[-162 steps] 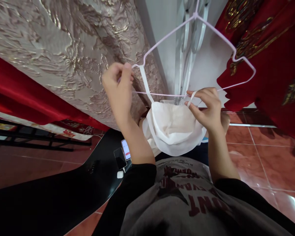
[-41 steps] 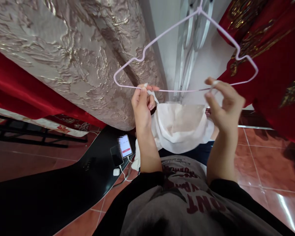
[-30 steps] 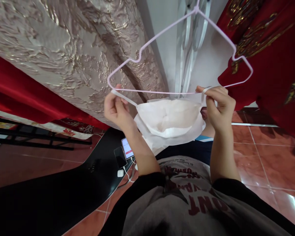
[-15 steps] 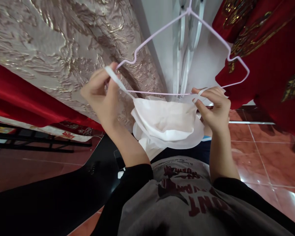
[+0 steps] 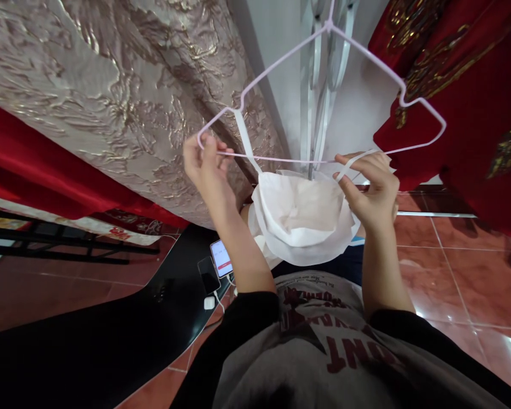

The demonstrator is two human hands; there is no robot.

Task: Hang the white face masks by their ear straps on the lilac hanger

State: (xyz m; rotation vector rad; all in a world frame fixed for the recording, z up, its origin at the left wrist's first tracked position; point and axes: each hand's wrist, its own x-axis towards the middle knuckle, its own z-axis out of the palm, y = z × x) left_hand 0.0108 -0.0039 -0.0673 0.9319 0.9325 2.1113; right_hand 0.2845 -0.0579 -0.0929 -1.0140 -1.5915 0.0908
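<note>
A pale pink clothes hanger [image 5: 286,57] spans the upper middle of the view. My left hand [image 5: 210,167] is closed round its left lower corner, fingers curled at the bar. A white garment [image 5: 302,213] with thin straps hangs below the bar. Its left strap [image 5: 243,133] is looped over the hanger's left arm, beside the notch. With thumb and index finger, my right hand [image 5: 372,184] pinches the right strap [image 5: 351,162], close to the hanger's lower bar.
Pink-gold brocade fabric [image 5: 123,74] hangs at the left, red embroidered cloth [image 5: 460,102] at the right. Two phones, one dark [image 5: 208,274] and one lit [image 5: 221,258], lie on a black surface [image 5: 166,284] with cables and a white charger [image 5: 209,303].
The left strap has gone from my left hand onto the hanger's left arm. My left hand has moved down and right to the hanger's corner. My right hand has stayed nearly still.
</note>
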